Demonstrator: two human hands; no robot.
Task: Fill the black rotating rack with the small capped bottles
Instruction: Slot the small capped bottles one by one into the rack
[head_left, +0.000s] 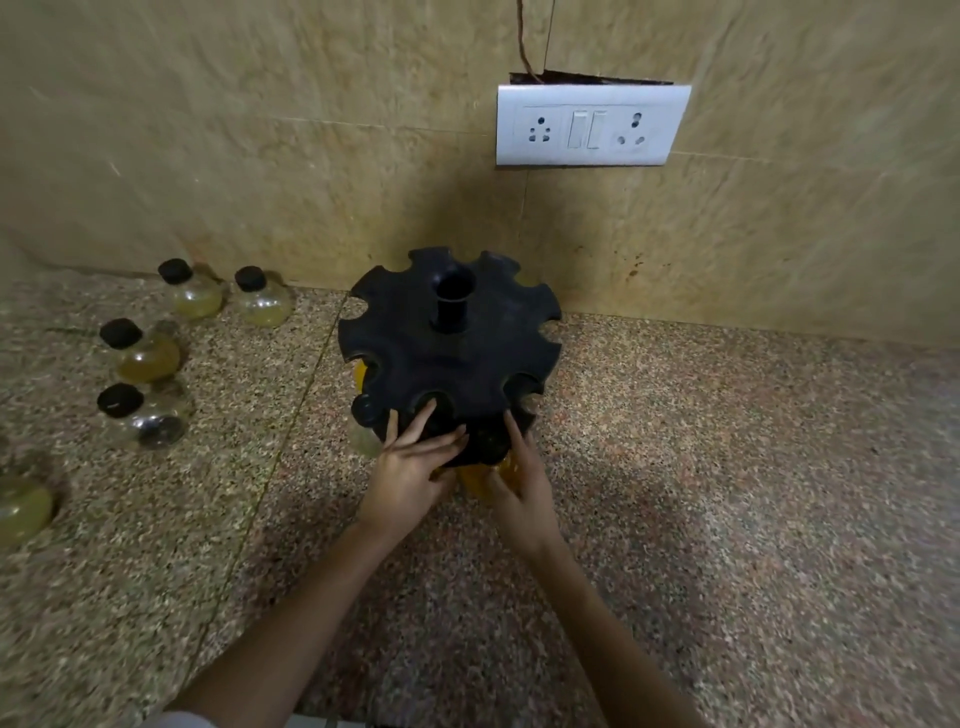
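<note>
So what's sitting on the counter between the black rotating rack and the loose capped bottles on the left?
Nothing: in the head view, only bare speckled stone countertop separates the black notched rotating rack from the round clear black-capped bottles.

One rack (451, 347), five loose bottles (140, 353), two hands (410, 478), one switchboard (592, 124)

The rack (451, 353) is standing on the worktop (727, 467) against the wall (260, 156), below the socket plate (592, 124). Four bottles (143, 353) are sitting well to its left. Both hands, left (410, 473) and right (519, 483), are reaching in at the rack's near edge around another bottle (480, 480).
</note>
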